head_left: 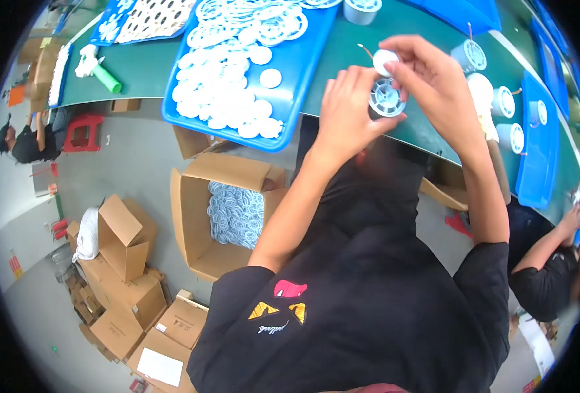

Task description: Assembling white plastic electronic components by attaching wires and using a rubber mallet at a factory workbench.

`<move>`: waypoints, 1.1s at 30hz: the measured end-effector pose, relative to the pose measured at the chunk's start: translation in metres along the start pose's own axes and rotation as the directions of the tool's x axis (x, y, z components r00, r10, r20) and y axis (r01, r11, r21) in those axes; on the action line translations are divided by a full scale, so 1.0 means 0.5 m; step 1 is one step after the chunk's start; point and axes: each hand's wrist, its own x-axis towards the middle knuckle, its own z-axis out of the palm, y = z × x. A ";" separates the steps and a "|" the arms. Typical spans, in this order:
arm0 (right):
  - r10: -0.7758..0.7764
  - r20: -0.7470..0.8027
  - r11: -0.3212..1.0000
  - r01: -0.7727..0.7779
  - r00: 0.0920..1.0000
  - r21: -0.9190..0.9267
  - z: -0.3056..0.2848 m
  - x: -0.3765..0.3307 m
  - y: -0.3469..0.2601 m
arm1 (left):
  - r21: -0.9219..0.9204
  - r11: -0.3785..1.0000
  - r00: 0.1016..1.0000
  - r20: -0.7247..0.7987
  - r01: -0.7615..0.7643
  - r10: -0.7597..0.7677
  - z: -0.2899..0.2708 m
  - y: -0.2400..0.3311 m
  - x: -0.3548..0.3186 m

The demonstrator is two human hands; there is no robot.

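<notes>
Left hand grips a spool over the bench edge; right hand pinches a white cap just above it, not seated yet. Four finished spools stand right; tray of discs remains full.

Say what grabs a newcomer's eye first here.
Both hands at top centre: the left hand grips a small white spool while the right hand presses a round white cap above it. Left of them, a blue tray heaped with white discs sits on the green table.
</notes>
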 end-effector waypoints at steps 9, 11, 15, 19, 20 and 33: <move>-0.087 0.004 0.954 0.085 0.996 -0.288 0.008 -0.073 0.040 | -0.009 1.000 0.999 -0.043 -0.009 0.008 0.013 0.004 -0.008; -0.101 -0.004 0.953 0.095 0.995 -0.289 0.019 -0.061 0.026 | 0.016 1.000 0.999 -0.030 0.026 -0.025 0.012 0.000 -0.013; -0.305 0.011 0.877 0.286 0.952 -0.387 0.030 0.021 0.009 | 0.040 0.999 0.998 -0.067 -0.006 0.008 0.017 -0.001 -0.014; -0.555 0.275 0.599 0.606 0.785 -0.523 0.136 0.195 0.040 | 0.054 0.998 0.998 -0.066 -0.016 0.020 0.019 0.001 -0.019; -0.538 0.330 0.542 0.618 0.776 -0.569 0.167 0.227 0.053 | 0.051 0.999 0.999 -0.053 0.003 0.000 0.018 -0.007 -0.023; -0.242 0.259 0.761 0.348 0.935 -0.547 0.020 0.128 -0.020 | 0.038 0.999 0.995 -0.095 0.007 -0.004 0.004 -0.003 -0.035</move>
